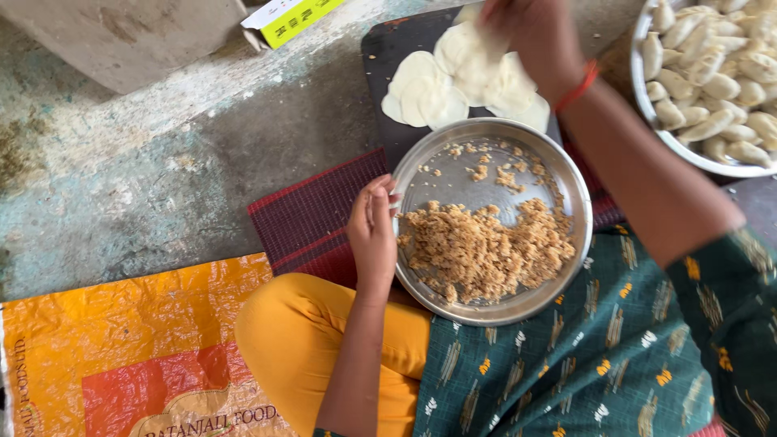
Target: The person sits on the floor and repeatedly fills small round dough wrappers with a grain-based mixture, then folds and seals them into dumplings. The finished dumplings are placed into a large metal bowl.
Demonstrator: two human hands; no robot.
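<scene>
My left hand (373,235) rests on the left rim of a steel bowl (421,182) that sits against my lap, fingers together and touching its edge. The bowl holds a heap of brown crumbly filling (481,247). My right hand (530,32) reaches forward over several round white dough discs (453,81) laid on a dark board (387,48), its fingers pinching one of the discs. A red thread is tied around that wrist.
A large steel dish (647,105) at the upper right is piled with several shaped dumplings (712,65). A red woven mat (312,214) lies under the bowl. An orange plastic sack (121,348) covers the floor at the lower left. Rough concrete floor stretches left.
</scene>
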